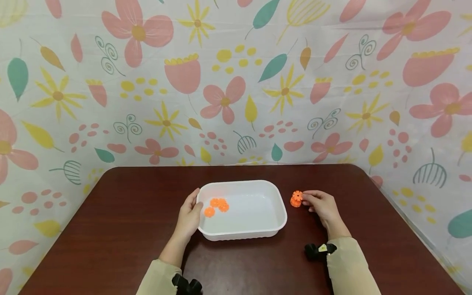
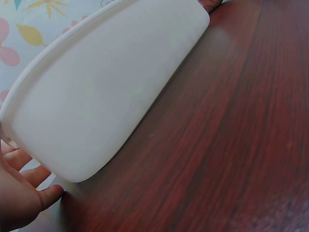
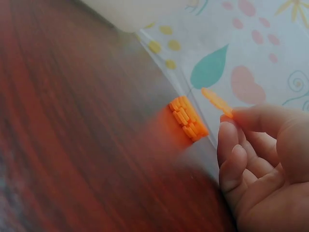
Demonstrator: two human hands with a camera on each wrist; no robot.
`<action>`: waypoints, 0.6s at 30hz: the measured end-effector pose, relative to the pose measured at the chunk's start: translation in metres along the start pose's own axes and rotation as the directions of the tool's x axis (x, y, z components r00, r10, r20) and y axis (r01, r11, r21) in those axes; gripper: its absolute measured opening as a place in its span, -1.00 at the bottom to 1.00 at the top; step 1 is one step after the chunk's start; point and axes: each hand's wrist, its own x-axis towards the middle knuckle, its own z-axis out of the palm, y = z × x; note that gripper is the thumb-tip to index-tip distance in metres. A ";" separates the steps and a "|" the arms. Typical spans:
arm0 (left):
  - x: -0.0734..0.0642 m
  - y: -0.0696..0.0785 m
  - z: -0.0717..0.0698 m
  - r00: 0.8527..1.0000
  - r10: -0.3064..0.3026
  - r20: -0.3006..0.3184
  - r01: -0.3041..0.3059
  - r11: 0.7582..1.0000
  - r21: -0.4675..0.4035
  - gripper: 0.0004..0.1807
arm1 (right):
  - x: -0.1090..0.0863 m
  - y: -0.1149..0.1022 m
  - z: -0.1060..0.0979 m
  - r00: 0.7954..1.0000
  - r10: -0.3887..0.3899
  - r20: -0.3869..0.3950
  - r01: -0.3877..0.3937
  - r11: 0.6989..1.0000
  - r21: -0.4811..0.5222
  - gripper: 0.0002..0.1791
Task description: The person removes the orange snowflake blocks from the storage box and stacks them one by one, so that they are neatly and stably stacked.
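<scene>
My left hand [image 1: 189,215] grips the left end of a white plastic tray [image 1: 241,235], thumb at the rim and fingers along the outside. Several orange notched plastic discs [image 1: 209,212] lie inside the tray, toward its left end. To the right of the tray, my right hand [image 1: 321,205] pinches one orange snowflake-shaped disc [image 3: 217,102] between thumb and fingertips. Just below and beside that disc, a small stack of the same discs [image 3: 188,119] stands on the table. In the left wrist view the tall side wall of the tray [image 2: 96,92] hides its contents.
The dark brown wooden table [image 1: 129,229] ends at a floral-patterned sheet [image 1: 236,90] behind it. Black straps with cameras [image 1: 320,250] sit on both wrists, over beige sleeves [image 1: 350,266].
</scene>
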 end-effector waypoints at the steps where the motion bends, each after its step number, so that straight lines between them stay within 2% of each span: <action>1: 0.000 0.000 0.000 1.000 0.003 -0.001 -0.003 1.000 0.003 -0.46 | 0.000 -0.001 0.001 1.000 0.000 0.001 0.000 1.000 -0.009 -0.58; 10: 0.001 0.002 0.001 1.000 0.013 0.009 -0.013 1.000 -0.003 -0.45 | 0.003 0.001 -0.001 1.000 -0.024 0.007 0.025 0.995 -0.093 -0.55; 18: -0.001 0.002 -0.001 1.000 0.010 0.011 -0.010 1.000 -0.012 -0.46 | 0.002 0.002 0.002 0.999 -0.035 0.015 0.036 0.992 -0.117 -0.58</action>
